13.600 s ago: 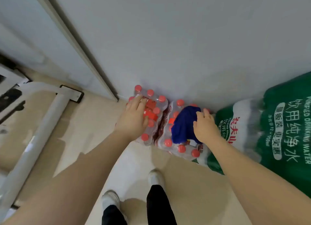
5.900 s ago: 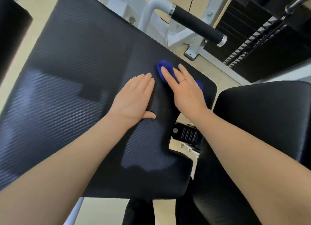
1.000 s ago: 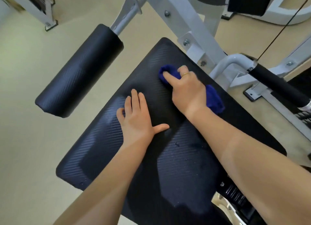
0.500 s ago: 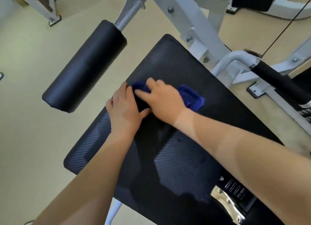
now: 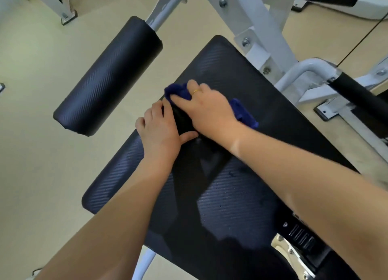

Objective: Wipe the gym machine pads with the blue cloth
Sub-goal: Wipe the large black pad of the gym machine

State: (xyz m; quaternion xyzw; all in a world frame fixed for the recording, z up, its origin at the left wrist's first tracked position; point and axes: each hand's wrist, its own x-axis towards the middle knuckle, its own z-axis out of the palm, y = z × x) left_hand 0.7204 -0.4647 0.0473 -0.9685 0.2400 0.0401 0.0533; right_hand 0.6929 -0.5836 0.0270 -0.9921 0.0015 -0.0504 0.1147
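Note:
A large flat black seat pad [image 5: 241, 195] of the gym machine fills the middle of the view. My right hand [image 5: 206, 109] presses the blue cloth [image 5: 243, 114] flat onto the pad near its left edge; cloth shows past my fingertips and behind my wrist. My left hand [image 5: 161, 130] lies flat on the pad's left edge, fingers together, its thumb touching the right hand. A black roller pad [image 5: 107, 78] hangs to the left of the seat, apart from both hands.
The white steel frame [image 5: 258, 28] rises behind the seat. A black handle grip [image 5: 361, 93] sticks out at the right. A thin cable [image 5: 361, 40] runs up at the far right. Beige floor [image 5: 37, 154] lies to the left, with another machine's foot [image 5: 67, 13] at the top left.
My right hand has slid the cloth leftward across the pad, from its far middle to the left edge. My left hand shifted to the pad's left edge and now touches the right hand.

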